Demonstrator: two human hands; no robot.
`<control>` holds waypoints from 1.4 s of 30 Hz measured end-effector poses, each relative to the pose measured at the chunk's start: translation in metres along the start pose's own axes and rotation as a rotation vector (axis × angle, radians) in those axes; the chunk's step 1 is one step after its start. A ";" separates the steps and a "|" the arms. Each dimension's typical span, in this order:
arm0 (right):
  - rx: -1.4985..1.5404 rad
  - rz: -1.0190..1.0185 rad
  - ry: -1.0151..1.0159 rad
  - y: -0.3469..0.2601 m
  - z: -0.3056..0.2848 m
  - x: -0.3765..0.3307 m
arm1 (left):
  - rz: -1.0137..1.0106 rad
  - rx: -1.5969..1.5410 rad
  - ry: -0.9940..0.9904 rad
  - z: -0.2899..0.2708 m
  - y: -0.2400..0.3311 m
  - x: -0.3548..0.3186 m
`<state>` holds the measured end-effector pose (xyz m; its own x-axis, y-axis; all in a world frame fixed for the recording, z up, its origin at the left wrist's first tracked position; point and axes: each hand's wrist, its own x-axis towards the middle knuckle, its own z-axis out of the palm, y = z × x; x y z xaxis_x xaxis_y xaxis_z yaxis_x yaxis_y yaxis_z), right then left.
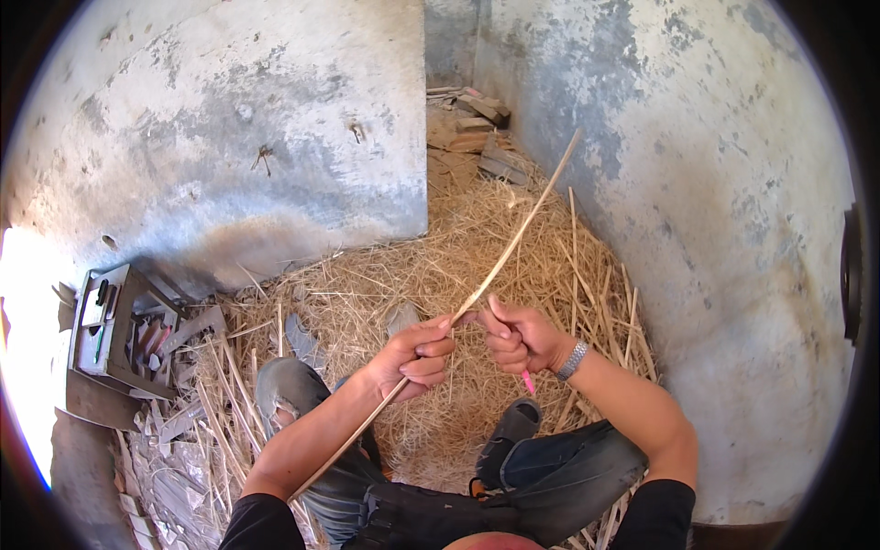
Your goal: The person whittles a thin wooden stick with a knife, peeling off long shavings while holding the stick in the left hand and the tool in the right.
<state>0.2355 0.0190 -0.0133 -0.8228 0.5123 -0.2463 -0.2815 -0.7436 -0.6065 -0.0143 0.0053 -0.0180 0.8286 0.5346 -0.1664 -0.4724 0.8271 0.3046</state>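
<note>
Left hand [414,356]: closed around long bamboo strip [513,240], mid-length.
Right hand [515,336]: clenched on pink-handled tool [527,381], touching strip.
Strip: slanting upward over straw-covered floor [385,284].
Toolbox [115,330]: far left.

Head camera looks steeply down, close above straw floor [477,247].

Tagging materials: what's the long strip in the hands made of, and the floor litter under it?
Long strip: probably split bamboo or cane; pale tan, matte, thin, gently bowed, gripped by left hand and right hand. Floor litter: looks like dry straw or shavings; yellow, fibrous, tangled, with loose tan slats mixed in.
</note>
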 end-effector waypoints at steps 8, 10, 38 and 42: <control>-0.192 -0.131 0.046 -0.021 0.011 -0.007 | 0.255 0.557 0.094 0.022 0.006 0.002; -0.345 -0.379 0.381 -0.020 0.012 -0.008 | 0.314 0.719 0.154 0.025 0.009 0.002; -1.707 -0.731 0.790 -0.013 0.035 0.004 | 0.406 1.289 0.358 0.010 0.005 0.008; -1.739 -0.872 0.775 -0.009 0.032 0.005 | 0.416 1.215 0.354 0.008 0.010 0.011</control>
<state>0.2177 0.0144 0.0147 -0.3065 0.7997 0.5163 0.6347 0.5759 -0.5152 -0.0077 0.0179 -0.0094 0.4793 0.8770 -0.0340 0.0500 0.0114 0.9987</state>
